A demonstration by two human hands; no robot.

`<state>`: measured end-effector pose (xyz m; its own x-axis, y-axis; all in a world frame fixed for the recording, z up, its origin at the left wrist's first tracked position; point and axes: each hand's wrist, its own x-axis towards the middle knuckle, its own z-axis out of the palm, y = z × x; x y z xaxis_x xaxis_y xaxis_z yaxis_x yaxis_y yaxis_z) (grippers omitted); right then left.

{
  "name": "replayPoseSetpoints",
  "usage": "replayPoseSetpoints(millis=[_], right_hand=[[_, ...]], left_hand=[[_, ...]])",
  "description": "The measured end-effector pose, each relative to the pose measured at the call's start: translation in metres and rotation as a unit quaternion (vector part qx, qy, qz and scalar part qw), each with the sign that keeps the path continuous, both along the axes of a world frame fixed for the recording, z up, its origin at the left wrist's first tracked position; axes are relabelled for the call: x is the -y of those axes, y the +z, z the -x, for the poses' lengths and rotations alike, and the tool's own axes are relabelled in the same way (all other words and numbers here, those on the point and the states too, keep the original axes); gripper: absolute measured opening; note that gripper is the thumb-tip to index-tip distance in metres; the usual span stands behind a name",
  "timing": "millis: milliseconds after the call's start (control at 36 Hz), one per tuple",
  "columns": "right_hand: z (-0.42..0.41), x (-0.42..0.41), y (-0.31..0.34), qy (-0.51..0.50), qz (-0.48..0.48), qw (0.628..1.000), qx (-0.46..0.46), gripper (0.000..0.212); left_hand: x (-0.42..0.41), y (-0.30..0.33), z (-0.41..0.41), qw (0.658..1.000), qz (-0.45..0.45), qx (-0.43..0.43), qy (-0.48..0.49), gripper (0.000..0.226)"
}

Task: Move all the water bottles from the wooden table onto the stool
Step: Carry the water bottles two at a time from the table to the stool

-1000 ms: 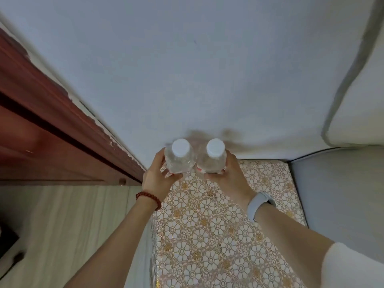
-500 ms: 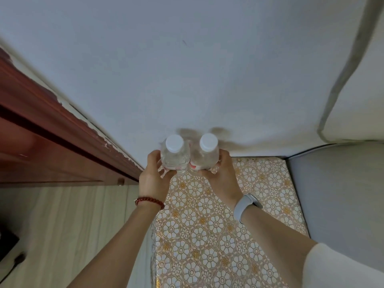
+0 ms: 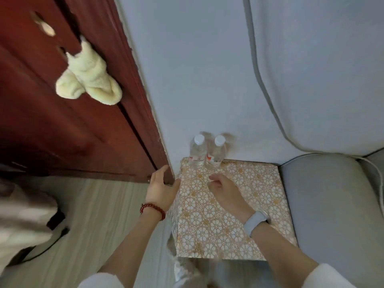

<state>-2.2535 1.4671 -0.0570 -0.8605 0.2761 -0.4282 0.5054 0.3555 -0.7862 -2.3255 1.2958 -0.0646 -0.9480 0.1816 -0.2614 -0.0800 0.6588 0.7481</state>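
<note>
While both hands hang empty above the stool, this placing step looks finished. The left hand [image 3: 161,187] is spread flat, palm down, at the stool's near-left corner and just beside the foot of the dark red door [image 3: 62,125]; a red bead bracelet [image 3: 152,209] circles its wrist. The right hand [image 3: 225,191] hovers over the patterned top with its fingers loosely curled, pinching nothing, and a pale wristband [image 3: 255,222] sits on that wrist. Neither hand touches a bottle.

Beyond the fingertips, the two water bottles [image 3: 206,154] stand upright with white caps on, side by side and apparently touching, at the far edge of the stool [image 3: 249,204] against the pale wall [image 3: 207,69]. A grey cushion [image 3: 332,204] lies just to the right of the stool, and a cream fleecy cloth [image 3: 89,80] hangs on the door.

The wooden table is out of view, so I cannot tell whether more bottles wait there. My judgement is that the next move calls for turning away to the table to check, and fetching any that remain, taking care when setting them down not to knock over the pair standing at the wall.
</note>
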Motion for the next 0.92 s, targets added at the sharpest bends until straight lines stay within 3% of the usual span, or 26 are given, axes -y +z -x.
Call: replayPoseSetpoints(millis=[194, 361, 583, 778, 917], right_hand=[[-0.053, 0.103, 0.072, 0.175, 0.005, 0.984, -0.038, 0.028], [-0.109, 0.231, 0.123, 0.34, 0.022, 0.938, -0.061, 0.016], [-0.247, 0.449, 0.185, 0.579, 0.07, 0.811, -0.049, 0.012], [-0.412, 0.625, 0.211, 0.727, 0.047, 0.679, -0.09, 0.022], [-0.545, 0.743, 0.219, 0.801, 0.048, 0.585, -0.115, 0.025]], left_hand=[[0.133, 0.076, -0.108, 0.987, 0.109, -0.022, 0.116, 0.047], [0.246, 0.129, -0.251, 0.928, 0.079, -0.046, 0.362, 0.037], [0.392, 0.173, -0.471, 0.794, 0.052, -0.063, 0.602, 0.031], [0.52, 0.209, -0.671, 0.689, 0.089, -0.124, 0.709, 0.035], [0.59, 0.215, -0.822, 0.629, 0.089, -0.122, 0.763, 0.032]])
